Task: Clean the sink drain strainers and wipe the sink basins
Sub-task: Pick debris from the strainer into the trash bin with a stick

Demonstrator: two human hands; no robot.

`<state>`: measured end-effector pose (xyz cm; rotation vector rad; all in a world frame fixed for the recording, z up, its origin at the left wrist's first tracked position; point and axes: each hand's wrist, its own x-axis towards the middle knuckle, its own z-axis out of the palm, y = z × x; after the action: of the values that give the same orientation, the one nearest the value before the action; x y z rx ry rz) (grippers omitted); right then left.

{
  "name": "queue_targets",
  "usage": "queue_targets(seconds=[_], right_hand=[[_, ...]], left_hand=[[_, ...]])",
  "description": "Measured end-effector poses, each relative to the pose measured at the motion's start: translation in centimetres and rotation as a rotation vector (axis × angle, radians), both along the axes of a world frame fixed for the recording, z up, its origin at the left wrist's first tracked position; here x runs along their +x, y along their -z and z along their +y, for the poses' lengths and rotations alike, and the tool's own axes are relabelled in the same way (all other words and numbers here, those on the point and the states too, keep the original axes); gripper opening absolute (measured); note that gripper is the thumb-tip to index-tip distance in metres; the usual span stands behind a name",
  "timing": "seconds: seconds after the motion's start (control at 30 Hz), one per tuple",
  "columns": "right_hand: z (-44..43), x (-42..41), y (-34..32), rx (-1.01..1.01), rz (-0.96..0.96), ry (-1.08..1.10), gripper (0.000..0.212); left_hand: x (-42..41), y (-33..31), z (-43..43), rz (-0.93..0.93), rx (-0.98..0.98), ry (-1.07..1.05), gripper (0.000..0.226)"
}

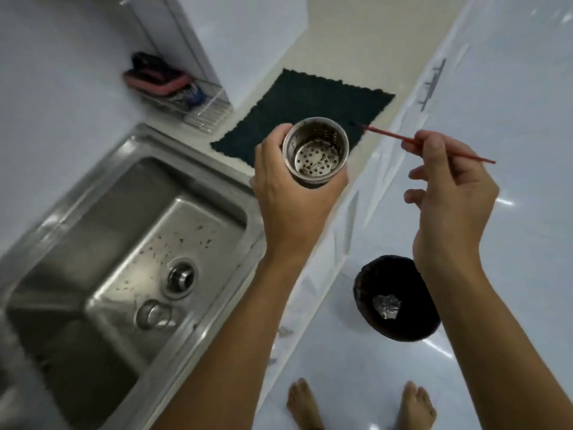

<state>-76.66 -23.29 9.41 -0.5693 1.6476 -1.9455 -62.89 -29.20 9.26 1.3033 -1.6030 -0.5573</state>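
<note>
Gripping the round perforated steel strainer cup (316, 153) in my left hand (288, 193), mouth facing me, above the counter (366, 169). My right hand (449, 193) pinches a thin red brush (412, 139), lying crosswise, bristles just right of the cup's rim.

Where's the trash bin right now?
In the head view the black trash bin sits on the floor at lower right, below the right hand and ahead of the bare feet, crumpled foil inside.
</note>
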Motion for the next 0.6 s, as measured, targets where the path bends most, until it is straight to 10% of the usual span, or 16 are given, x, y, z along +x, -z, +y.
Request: queue_targets(seconds=[0.33,0.6], right_hand=[[-3.3,23.6,3.0,0.056,0.097,-0.500,0.019],[-3.8,30.2,6.4,0.169,0.280,-0.611,0.019]], left_hand=[[32.3,4.6,1.0,-0.109,0.349,-0.392,0.073],[37.2,14.7,0.5,-0.586,0.617,-0.068,0.089]])
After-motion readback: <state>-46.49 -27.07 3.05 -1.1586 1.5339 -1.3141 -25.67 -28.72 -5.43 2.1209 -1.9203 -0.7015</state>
